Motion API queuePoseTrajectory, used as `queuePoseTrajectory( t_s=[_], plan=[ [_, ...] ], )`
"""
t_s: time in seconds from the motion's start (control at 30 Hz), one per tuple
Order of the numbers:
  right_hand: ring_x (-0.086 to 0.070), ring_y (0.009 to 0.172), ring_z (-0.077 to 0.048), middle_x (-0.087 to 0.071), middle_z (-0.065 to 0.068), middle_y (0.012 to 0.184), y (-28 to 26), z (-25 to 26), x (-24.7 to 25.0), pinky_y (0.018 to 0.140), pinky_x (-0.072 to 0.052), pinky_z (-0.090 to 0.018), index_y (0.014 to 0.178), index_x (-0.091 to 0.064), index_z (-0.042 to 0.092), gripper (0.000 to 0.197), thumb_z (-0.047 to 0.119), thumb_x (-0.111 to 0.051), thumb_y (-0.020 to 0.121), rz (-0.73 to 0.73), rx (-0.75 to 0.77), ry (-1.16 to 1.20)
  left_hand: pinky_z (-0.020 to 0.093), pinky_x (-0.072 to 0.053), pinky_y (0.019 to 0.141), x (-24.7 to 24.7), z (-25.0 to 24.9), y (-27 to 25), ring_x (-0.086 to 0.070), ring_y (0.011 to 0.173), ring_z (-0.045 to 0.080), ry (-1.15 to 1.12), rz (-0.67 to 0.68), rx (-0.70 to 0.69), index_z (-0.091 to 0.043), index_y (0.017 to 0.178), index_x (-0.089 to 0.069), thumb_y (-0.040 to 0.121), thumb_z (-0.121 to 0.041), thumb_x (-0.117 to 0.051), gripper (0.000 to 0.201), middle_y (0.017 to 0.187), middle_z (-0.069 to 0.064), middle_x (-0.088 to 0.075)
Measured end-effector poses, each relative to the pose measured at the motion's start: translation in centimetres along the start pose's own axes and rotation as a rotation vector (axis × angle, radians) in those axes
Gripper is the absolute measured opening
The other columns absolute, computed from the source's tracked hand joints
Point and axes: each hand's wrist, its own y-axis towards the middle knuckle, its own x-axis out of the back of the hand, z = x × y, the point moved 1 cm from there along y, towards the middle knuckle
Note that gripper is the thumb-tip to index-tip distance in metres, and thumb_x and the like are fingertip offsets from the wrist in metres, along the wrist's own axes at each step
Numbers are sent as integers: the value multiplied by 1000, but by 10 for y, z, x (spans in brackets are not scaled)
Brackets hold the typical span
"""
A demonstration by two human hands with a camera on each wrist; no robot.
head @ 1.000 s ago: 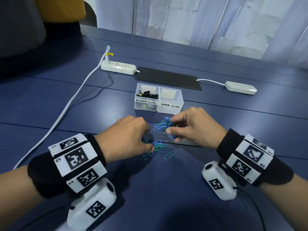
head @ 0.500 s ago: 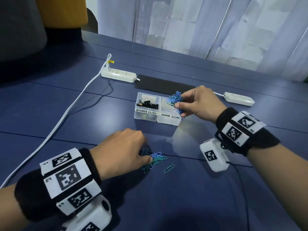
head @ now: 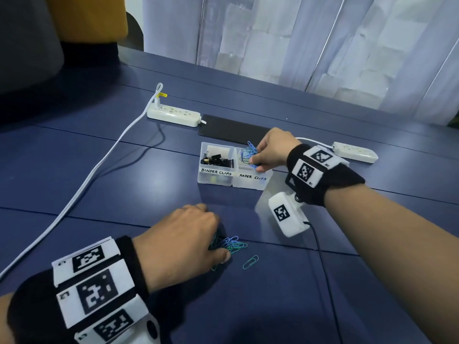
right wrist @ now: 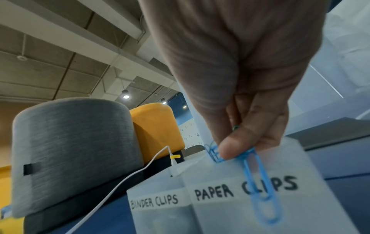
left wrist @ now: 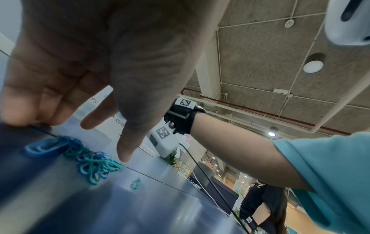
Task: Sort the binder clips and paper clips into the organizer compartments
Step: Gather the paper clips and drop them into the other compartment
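Right hand pinches a bunch of paper clips directly above the organizer compartment labelled for them (one dangles outside); left hand, fingers loosely curled, rests on the tabletop pile.

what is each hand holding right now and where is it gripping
The right hand pinches a bunch of paper clips at its top between thumb and fingers. The left hand rests over the paper clip pile, gripping nothing visibly.
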Motion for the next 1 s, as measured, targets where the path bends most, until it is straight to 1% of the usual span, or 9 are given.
queuePoseTrajectory(
  t_s=[0.1,0.27,0.33,0.4,0.47,0.5,0.7,0.83,1.0],
  plan=[
    [-59,45,-5,-51,9,26,2,11,-6,45,-42,-12,55,-52,16,30,19,-74,75,-18,-38,-125,29,-45,86,1,-3,0,-57,101,19,31,21,-3,-29,112,-59,82,-61,-49,44,107,-4,-53],
    [-57,41,-14,-46,5,21,0,18,-11,32,-34,-9,56,-55,11,28,13,-76,74,-1,-44,-217,30,-47,85,3,-4,1,-58,99,21,44,45,-1,-27,110,-62,84,-58,-49,42,105,-3,-54],
    [-61,44,-16,-48,5,23,-1,19,-10,30,-37,-9,63,-59,8,21,14,-77,74,5,-32,-217,29,-46,85,4,-5,1,-58,98,20,49,41,-9,-27,110,-63,85,-55,-49,40,105,-2,-54],
    [-71,60,-22,-64,-1,40,-1,18,-9,49,-57,-21,77,-66,5,13,11,-77,74,23,-34,-161,28,-45,84,5,-6,1,-58,98,20,47,38,-13,-26,111,-63,86,-53,-49,39,106,-2,-54],
    [-75,77,-26,-75,-12,76,-2,15,-7,73,-61,-35,83,-68,5,13,6,-76,74,26,-15,-102,28,-45,85,6,-6,2,-58,99,20,49,35,-13,-26,111,-63,86,-52,-49,39,107,-1,-54],
    [-74,81,-26,-76,-15,87,-3,13,-6,78,-61,-37,83,-68,4,11,4,-74,74,15,2,-83,27,-45,84,6,-6,2,-58,99,20,49,34,-13,-26,110,-63,86,-52,-49,39,107,-1,-55],
    [-73,68,-23,-73,-17,85,-11,-1,-4,66,-61,-25,82,-72,0,7,-1,-68,77,-93,45,71,28,-45,85,4,-6,2,-58,101,19,52,41,-6,-26,109,-64,85,-55,-49,40,106,-2,-55],
    [-73,73,-18,-75,-7,73,-23,-14,4,84,-57,-30,81,-76,11,9,15,-68,78,-172,177,31,30,-47,86,3,-6,1,-59,100,20,66,38,-5,-26,108,-64,85,-54,-48,40,106,-2,-56],
    [-61,72,-9,-71,3,74,-44,-27,11,74,-44,-21,82,-77,18,18,33,-70,79,-114,312,-161,28,-46,86,2,-6,2,-59,101,19,76,29,-13,-25,109,-64,85,-54,-48,41,106,-1,-56]
  ],
)
